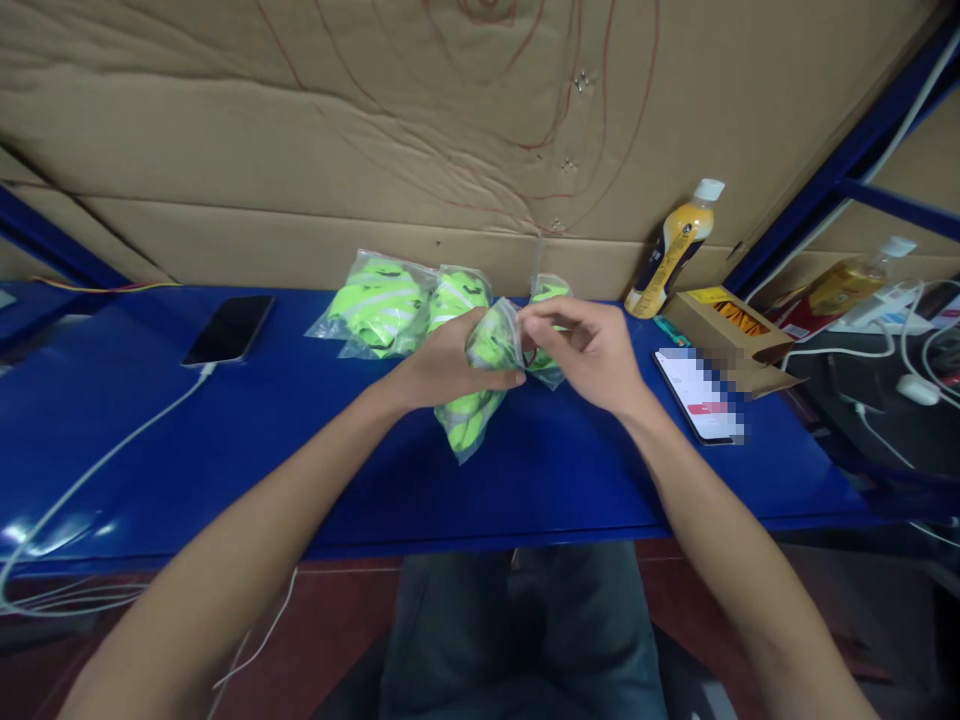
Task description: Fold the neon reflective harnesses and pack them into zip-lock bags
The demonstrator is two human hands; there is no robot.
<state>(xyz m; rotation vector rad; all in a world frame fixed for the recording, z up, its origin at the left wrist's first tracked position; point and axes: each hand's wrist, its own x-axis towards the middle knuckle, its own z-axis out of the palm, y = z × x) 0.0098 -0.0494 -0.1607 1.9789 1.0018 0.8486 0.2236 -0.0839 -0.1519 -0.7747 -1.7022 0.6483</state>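
My left hand [444, 368] is wrapped round a clear plastic bag [491, 340] with neon green material and grey strips inside. The fingers of my right hand [589, 350] are pinched together at the bag's right edge, beside its opening. More clear bags of the same green material lie on the blue table [315, 450]: one [382, 300] at the left, one [456, 290] behind my left hand, and one [551, 288] partly hidden behind my right hand. The lower part of a green bundle [466, 425] in plastic shows below my left hand.
A dark phone [230, 330] with a white cable lies at the left. On the right are a lit phone [697, 395], an upright yellow bottle [675, 245] and an open cardboard box [735, 330]. A cardboard panel [300, 130] stands behind the table.
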